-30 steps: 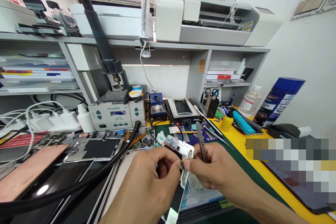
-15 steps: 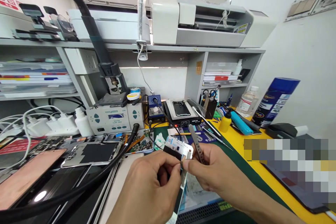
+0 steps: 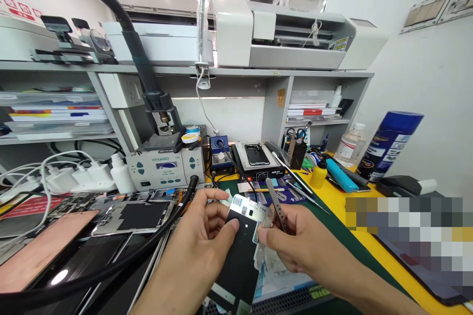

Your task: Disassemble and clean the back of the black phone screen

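A phone screen [image 3: 240, 241], its black and silver back facing me, is tilted between my hands above the work mat. My left hand [image 3: 199, 241] grips its left edge, the thumb pressed on the black back and the fingers partly hidden behind. My right hand [image 3: 299, 236] pinches the upper right edge with thumb and finger, where a strip of clear film [image 3: 260, 251] hangs along the side. Grey metal tweezers [image 3: 277, 205] are tucked in that same hand, pointing up and away from the screen.
A hot-air station [image 3: 162, 170] stands at the back left, its black hose [image 3: 148, 246] crossing the left foreground. Behind my hands is a heating plate [image 3: 256, 157] with a phone part on it. Several phone panels [image 3: 129, 219] lie left; a yellow bottle [image 3: 318, 173] stands right.
My left hand has let go of its pinch near the right thumb and moved left onto the screen's edge. The screen's back now faces me more fully. The right hand has barely moved.
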Motion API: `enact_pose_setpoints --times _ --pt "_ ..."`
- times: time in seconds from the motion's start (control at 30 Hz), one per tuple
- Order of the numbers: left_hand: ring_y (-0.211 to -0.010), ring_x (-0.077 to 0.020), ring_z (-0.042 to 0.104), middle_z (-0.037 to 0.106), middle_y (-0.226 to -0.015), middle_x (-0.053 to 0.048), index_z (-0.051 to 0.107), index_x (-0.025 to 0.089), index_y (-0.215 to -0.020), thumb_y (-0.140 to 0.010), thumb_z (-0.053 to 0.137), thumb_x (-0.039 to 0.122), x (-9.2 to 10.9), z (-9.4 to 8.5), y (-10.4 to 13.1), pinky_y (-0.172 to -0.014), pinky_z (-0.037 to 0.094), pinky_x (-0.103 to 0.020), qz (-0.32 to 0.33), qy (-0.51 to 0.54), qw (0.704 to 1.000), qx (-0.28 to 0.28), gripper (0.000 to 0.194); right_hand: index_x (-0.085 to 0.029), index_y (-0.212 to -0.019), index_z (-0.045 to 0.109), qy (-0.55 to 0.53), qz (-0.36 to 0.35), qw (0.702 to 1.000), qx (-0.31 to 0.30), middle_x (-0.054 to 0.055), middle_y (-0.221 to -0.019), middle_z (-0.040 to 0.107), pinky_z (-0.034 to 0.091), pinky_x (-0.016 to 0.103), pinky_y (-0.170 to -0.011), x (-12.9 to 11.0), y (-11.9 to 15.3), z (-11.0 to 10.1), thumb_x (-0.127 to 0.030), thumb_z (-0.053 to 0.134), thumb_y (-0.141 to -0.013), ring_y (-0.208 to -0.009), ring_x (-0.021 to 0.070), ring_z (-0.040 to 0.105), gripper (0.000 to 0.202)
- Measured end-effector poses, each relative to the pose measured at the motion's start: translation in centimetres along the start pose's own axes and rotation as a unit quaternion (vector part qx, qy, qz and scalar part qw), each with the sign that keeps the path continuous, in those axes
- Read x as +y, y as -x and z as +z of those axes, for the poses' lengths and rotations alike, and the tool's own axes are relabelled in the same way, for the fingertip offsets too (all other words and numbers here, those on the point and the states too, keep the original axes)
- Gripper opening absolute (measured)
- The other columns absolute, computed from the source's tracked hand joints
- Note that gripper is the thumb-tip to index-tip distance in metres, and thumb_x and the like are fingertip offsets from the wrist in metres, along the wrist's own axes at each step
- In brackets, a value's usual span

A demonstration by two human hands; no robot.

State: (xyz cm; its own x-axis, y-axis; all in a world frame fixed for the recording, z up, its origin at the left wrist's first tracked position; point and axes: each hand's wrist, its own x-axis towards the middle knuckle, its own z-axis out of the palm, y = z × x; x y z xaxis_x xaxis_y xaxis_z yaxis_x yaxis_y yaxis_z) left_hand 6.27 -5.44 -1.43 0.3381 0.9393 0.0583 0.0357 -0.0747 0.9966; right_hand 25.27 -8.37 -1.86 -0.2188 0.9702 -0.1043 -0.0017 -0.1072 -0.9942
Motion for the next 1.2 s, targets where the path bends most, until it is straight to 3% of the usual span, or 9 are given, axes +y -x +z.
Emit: enact_pose_setpoints --times 0.2,0.37,0.73,0.83,1.0,1.1,1.2 --pt "-0.075 -0.0135 0.051 0.054 -0.082 0.005 0.042 0.026 -0.095 -0.087 0.063 0.031 0.0 0.1 -0.1 -0.068 0.043 -0.026 0.036 -0.001 0.999 0.037 0.023 -0.020 -0.070 0.047 -0.013 0.014 1.000 -0.010 -0.013 -0.052 0.026 0.012 0.024 -0.041 -0.2 -0.3 -0.4 -0.036 0.073 -0.083 -0.043 0.0042 0.016 0.034" --pt "-0.076 -0.0133 0.051 0.053 -0.080 0.005 0.046 0.024 -0.087 -0.090 0.060 0.030 0.4 0.1 0.0 -0.070 0.041 -0.026 0.058 -0.026 0.998 0.025 0.016 -0.018 -0.072 0.051 -0.021 0.037 0.999 -0.018 -0.013 -0.054 0.031 0.011 0.024 -0.042 -0.5 -0.3 -0.6 -0.041 0.079 -0.078 -0.044 0.0039 0.016 0.037" --pt "-0.072 -0.0161 0.047 0.053 -0.076 0.003 0.050 0.025 -0.084 -0.090 0.053 0.030 0.3 0.4 0.2 -0.064 0.038 -0.028 0.040 -0.112 0.992 0.029 0.009 -0.021 -0.076 0.048 -0.065 0.058 0.995 -0.057 -0.014 -0.050 0.027 0.012 0.022 -0.041 -0.6 -0.2 -0.4 -0.029 0.073 -0.084 -0.042 0.0040 0.014 0.028" --pt "-0.074 -0.0170 0.050 0.055 -0.078 0.002 0.053 0.024 -0.081 -0.088 0.052 0.025 0.7 0.5 0.5 -0.069 0.039 -0.030 0.071 -0.171 0.982 0.021 0.008 -0.020 -0.077 0.049 -0.060 0.045 0.995 -0.060 -0.013 -0.052 0.026 0.013 0.021 -0.041 -0.4 -0.3 -0.4 -0.028 0.074 -0.084 -0.042 0.0037 0.015 0.028" --pt "-0.086 -0.0197 0.058 0.058 -0.096 -0.003 0.059 0.022 -0.076 -0.083 0.054 0.020 0.3 0.9 0.8 -0.078 0.042 -0.033 0.136 -0.221 0.966 0.012 0.009 -0.019 -0.079 0.051 -0.038 0.022 0.997 -0.062 -0.013 -0.053 0.024 0.012 0.021 -0.040 0.0 -0.4 -0.6 -0.041 0.076 -0.083 -0.043 0.0035 0.015 0.034" --pt "-0.084 -0.0197 0.059 0.060 -0.090 -0.003 0.059 0.022 -0.074 -0.084 0.053 0.018 -0.1 1.2 0.8 -0.076 0.043 -0.032 0.155 -0.231 0.960 0.023 0.013 -0.019 -0.078 0.050 -0.025 0.008 0.998 -0.058 -0.013 -0.054 0.025 0.011 0.022 -0.040 0.2 -0.5 -0.8 -0.045 0.076 -0.083 -0.043 0.0035 0.014 0.037" --pt "-0.074 -0.0183 0.058 0.062 -0.079 -0.001 0.060 0.022 -0.076 -0.085 0.052 0.019 0.0 1.5 0.7 -0.070 0.041 -0.031 0.125 -0.249 0.960 0.033 0.013 -0.019 -0.075 0.050 -0.018 0.007 0.999 -0.050 -0.012 -0.054 0.025 0.011 0.022 -0.040 0.3 -0.6 -0.8 -0.044 0.077 -0.082 -0.044 0.0039 0.015 0.037"
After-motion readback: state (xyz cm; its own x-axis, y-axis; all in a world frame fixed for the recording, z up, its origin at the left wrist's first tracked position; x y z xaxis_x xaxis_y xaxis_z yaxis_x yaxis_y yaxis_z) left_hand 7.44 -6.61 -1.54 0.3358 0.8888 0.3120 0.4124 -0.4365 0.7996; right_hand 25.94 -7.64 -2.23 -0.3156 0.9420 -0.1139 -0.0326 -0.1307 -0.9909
